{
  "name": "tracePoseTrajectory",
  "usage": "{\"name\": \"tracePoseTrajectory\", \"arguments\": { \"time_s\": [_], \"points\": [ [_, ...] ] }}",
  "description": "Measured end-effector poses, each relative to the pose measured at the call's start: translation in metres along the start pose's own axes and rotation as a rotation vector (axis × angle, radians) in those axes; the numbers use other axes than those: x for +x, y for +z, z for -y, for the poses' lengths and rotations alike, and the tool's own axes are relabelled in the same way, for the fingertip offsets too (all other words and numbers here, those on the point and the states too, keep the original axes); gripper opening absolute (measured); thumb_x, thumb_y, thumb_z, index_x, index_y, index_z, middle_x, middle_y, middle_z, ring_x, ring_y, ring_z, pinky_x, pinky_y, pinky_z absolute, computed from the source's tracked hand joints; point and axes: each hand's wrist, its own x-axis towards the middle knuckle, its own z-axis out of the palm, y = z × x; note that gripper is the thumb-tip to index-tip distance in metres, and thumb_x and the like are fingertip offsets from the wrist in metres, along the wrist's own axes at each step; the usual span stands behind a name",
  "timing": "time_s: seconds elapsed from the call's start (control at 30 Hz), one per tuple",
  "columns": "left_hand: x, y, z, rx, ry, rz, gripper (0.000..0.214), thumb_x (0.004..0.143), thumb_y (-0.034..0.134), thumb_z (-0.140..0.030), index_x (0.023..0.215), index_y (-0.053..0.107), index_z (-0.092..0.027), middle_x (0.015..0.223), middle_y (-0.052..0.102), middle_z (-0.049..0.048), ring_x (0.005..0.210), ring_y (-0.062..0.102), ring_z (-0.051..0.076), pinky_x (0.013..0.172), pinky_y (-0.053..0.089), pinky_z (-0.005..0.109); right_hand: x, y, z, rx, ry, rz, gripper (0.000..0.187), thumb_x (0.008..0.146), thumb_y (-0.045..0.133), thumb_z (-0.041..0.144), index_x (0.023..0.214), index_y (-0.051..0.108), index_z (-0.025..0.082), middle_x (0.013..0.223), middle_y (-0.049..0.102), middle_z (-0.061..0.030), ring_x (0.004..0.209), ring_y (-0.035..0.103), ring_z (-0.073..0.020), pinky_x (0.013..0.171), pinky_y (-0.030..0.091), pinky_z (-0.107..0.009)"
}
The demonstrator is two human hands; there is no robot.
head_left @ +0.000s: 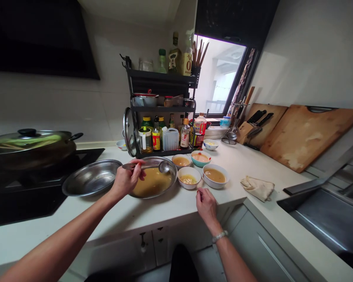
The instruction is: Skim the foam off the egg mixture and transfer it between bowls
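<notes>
My left hand point(128, 179) is closed round the handle of a metal ladle point(164, 167), whose bowl hangs over the far rim of a steel bowl point(171, 187) filled with yellowish-brown liquid. My right hand point(206, 203) rests on the counter in a loose fist, just in front of a white bowl of brown liquid point(215, 176); whether it holds anything is hidden. Another white bowl point(188, 178) holds a yellowish mix. Behind stand a small bowl point(181, 161) and a teal bowl point(200, 158), both filled.
An empty steel dish point(90, 179) lies left of the filled bowl, beside a black hob with a lidded wok point(29, 147). A black rack of bottles point(161, 117) stands behind. A folded cloth point(257, 188), cutting boards point(304, 133), knife block and sink point(326, 219) are to the right.
</notes>
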Motion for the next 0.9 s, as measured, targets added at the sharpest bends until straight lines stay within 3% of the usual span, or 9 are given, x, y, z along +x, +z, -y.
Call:
{"name": "tracePoseTrajectory", "arguments": {
  "time_s": [0.1, 0.17, 0.47, 0.9],
  "points": [
    [-0.011, -0.012, 0.009, -0.005, -0.065, 0.117, 0.027, 0.083, 0.049, -0.035, 0.095, 0.062, -0.014, 0.058, 0.066, 0.0022, 0.046, 0.061, 0.015, 0.046, 0.048, 0.023, 0.000, 0.001, -0.001, 0.001, 0.009, -0.001, 0.020, 0.089, 0.040, 0.019, 0.087, 0.060, 0.018, 0.075, 0.062, -0.0057, 0.069, 0.058, -0.0173, 0.065, 0.043, -0.028],
    [-0.016, -0.017, 0.012, -0.053, -0.142, 0.124, 0.027, 0.081, 0.051, -0.036, 0.092, 0.062, -0.015, 0.054, 0.065, 0.0013, 0.045, 0.061, 0.016, 0.045, 0.048, 0.024, -0.001, 0.002, -0.001, -0.005, 0.014, -0.001, 0.021, 0.089, 0.040, 0.020, 0.087, 0.061, 0.018, 0.075, 0.062, -0.0057, 0.070, 0.058, -0.0176, 0.065, 0.043, -0.028],
    [-0.007, -0.023, 0.027, -0.344, -0.499, -0.146, 0.017, 0.072, 0.053, -0.028, 0.076, 0.062, -0.014, 0.052, 0.062, 0.0016, 0.045, 0.061, 0.017, 0.045, 0.051, 0.027, 0.000, 0.001, -0.002, -0.007, 0.006, -0.005, 0.020, 0.088, 0.041, 0.019, 0.085, 0.061, 0.018, 0.073, 0.061, -0.0052, 0.066, 0.056, -0.0169, 0.063, 0.042, -0.028],
    [0.004, -0.026, 0.036, -0.430, -0.537, -0.311, 0.009, 0.071, 0.055, -0.018, 0.073, 0.062, -0.013, 0.057, 0.065, 0.0018, 0.044, 0.061, 0.014, 0.047, 0.053, 0.025, -0.001, 0.002, -0.002, -0.013, -0.025, -0.023, 0.019, 0.088, 0.041, 0.017, 0.086, 0.060, 0.017, 0.073, 0.061, -0.0053, 0.067, 0.057, -0.0169, 0.063, 0.043, -0.027]
  ]
}}
